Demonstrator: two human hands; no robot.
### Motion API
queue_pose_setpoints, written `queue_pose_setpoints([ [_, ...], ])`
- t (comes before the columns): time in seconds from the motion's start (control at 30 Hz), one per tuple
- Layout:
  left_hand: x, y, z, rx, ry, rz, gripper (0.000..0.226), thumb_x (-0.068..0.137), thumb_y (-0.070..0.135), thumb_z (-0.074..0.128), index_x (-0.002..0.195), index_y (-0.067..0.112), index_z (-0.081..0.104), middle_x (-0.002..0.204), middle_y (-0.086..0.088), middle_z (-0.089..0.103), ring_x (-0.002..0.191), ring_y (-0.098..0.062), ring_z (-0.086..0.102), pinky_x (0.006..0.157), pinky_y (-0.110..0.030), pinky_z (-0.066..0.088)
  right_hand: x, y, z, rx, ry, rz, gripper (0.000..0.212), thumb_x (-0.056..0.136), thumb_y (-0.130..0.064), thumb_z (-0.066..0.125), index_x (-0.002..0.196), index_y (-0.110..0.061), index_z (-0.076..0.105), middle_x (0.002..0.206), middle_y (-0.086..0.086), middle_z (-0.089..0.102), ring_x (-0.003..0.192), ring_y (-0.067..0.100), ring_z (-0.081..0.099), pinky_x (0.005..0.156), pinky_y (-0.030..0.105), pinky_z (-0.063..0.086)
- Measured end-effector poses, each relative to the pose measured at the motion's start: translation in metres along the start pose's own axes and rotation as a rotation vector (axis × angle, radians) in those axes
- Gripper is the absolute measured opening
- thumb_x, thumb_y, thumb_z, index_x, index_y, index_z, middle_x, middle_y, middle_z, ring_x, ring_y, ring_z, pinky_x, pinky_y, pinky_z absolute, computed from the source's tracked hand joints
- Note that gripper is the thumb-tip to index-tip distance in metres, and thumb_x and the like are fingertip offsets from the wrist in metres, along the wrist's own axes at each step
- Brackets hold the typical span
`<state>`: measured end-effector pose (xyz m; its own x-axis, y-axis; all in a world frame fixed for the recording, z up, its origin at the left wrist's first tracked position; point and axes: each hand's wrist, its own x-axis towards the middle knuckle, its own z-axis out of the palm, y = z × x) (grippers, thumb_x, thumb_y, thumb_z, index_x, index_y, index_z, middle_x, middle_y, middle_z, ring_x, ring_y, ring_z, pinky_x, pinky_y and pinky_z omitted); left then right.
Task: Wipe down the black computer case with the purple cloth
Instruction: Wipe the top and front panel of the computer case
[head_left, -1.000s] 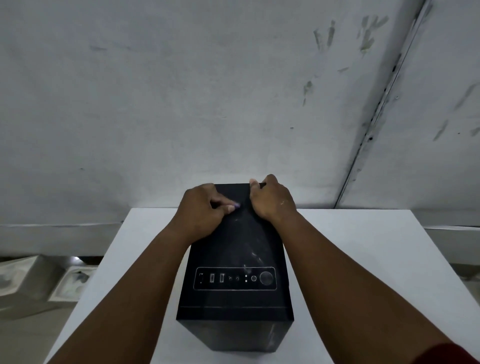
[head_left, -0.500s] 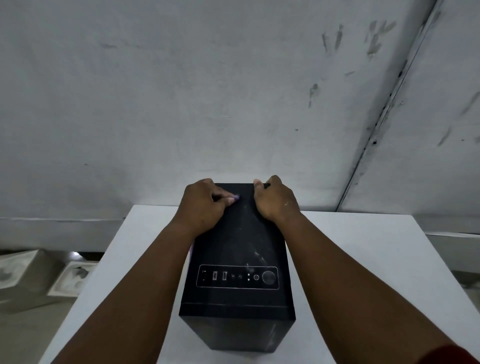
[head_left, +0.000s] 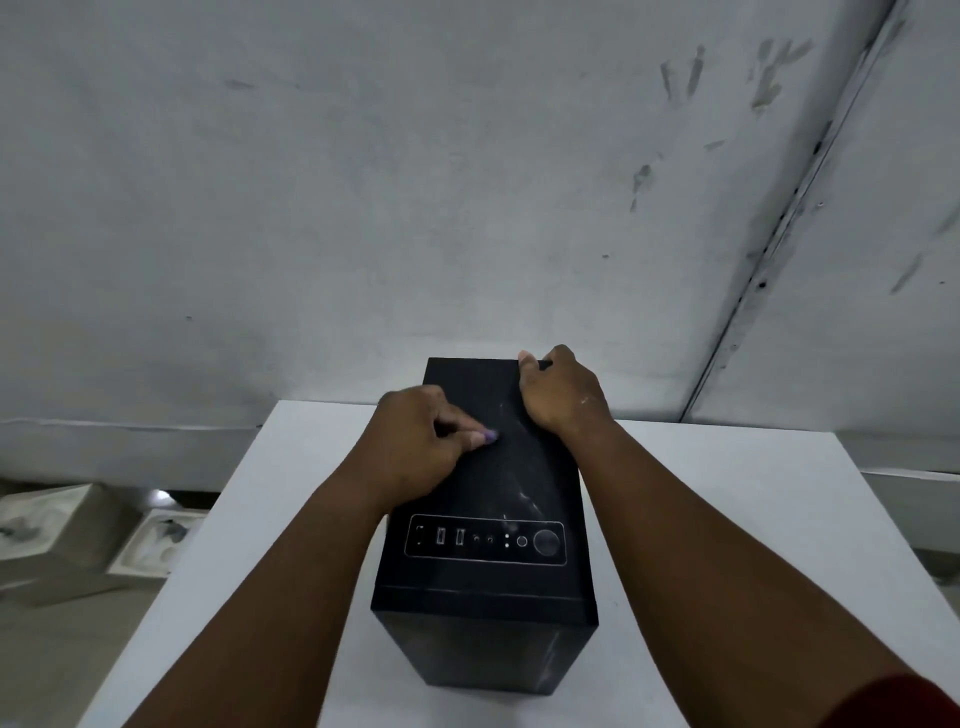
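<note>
The black computer case (head_left: 485, 571) stands upright on a white table (head_left: 727, 519), its top panel facing me with ports and a round button near the front. My left hand (head_left: 415, 457) lies on the left part of the top, fingers curled over the purple cloth (head_left: 491, 435); only a small purple tip shows past the fingertips. My right hand (head_left: 561, 397) grips the far right corner of the case top, fingers curled over the back edge. Pale dusty smears run down the top between my hands.
A grey stained wall rises close behind the table. On the floor to the left lie pale moulded packing pieces (head_left: 62, 530). The white table extends bare on both sides of the case.
My left hand has slid with the cloth toward me along the case top, away from the far edge. My right hand has stayed on the far right corner.
</note>
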<state>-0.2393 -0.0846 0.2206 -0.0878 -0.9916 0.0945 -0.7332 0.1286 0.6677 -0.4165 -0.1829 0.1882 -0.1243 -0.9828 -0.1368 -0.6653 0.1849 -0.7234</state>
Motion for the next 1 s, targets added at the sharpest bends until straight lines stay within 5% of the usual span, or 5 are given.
queue_pose_setpoints([
  [0.13, 0.002, 0.0, 0.009, -0.017, 0.098, -0.006, 0.012, 0.09, 0.03, 0.08, 0.096, 0.04, 0.082, 0.086, 0.009, 0.063, 0.081, -0.002, 0.059, 0.067, -0.006, 0.036, -0.004, 0.001, -0.002, 0.009, 0.006, 0.002, 0.048, 0.103, -0.054, 0.044, 0.128, -0.014, 0.052, 0.124, 0.008, 0.062, 0.112, 0.029, 0.058, 0.084, 0.034, 0.039],
  [0.37, -0.041, 0.0, -0.002, 0.015, -0.138, 0.047, 0.016, 0.089, 0.028, 0.081, 0.094, 0.042, 0.082, 0.081, 0.015, 0.061, 0.086, 0.006, 0.058, 0.069, -0.005, 0.039, -0.014, -0.001, -0.003, 0.026, 0.128, -0.037, 0.035, 0.092, -0.046, 0.058, 0.111, -0.018, 0.049, 0.109, 0.003, 0.062, 0.094, 0.023, 0.058, 0.077, 0.033, 0.044],
  [0.5, -0.049, 0.0, -0.001, 0.023, -0.1, 0.035, 0.012, 0.088, 0.035, 0.08, 0.095, 0.045, 0.081, 0.08, 0.015, 0.06, 0.083, -0.001, 0.059, 0.068, -0.009, 0.037, -0.02, -0.004, -0.004, -0.025, 0.168, -0.077, 0.037, 0.094, -0.045, 0.059, 0.116, -0.016, 0.051, 0.115, 0.005, 0.061, 0.096, 0.024, 0.057, 0.08, 0.034, 0.044],
  [0.77, -0.041, 0.003, 0.005, 0.016, 0.052, 0.024, 0.011, 0.091, 0.035, 0.078, 0.098, 0.043, 0.081, 0.086, 0.012, 0.061, 0.083, -0.002, 0.057, 0.07, -0.007, 0.037, -0.052, 0.007, -0.006, -0.103, 0.027, -0.127, 0.063, 0.105, -0.05, 0.046, 0.16, -0.024, 0.029, 0.156, 0.01, 0.038, 0.14, 0.03, 0.045, 0.112, 0.042, 0.04],
  [1.0, -0.066, 0.003, 0.002, 0.033, -0.198, 0.105, 0.016, 0.09, 0.032, 0.079, 0.101, 0.043, 0.081, 0.083, 0.018, 0.061, 0.086, 0.0, 0.061, 0.069, -0.008, 0.044, -0.071, 0.02, -0.005, 0.043, -0.07, -0.102, 0.064, 0.107, -0.05, 0.042, 0.164, -0.035, 0.018, 0.164, 0.007, 0.032, 0.149, 0.026, 0.036, 0.118, 0.039, 0.031],
])
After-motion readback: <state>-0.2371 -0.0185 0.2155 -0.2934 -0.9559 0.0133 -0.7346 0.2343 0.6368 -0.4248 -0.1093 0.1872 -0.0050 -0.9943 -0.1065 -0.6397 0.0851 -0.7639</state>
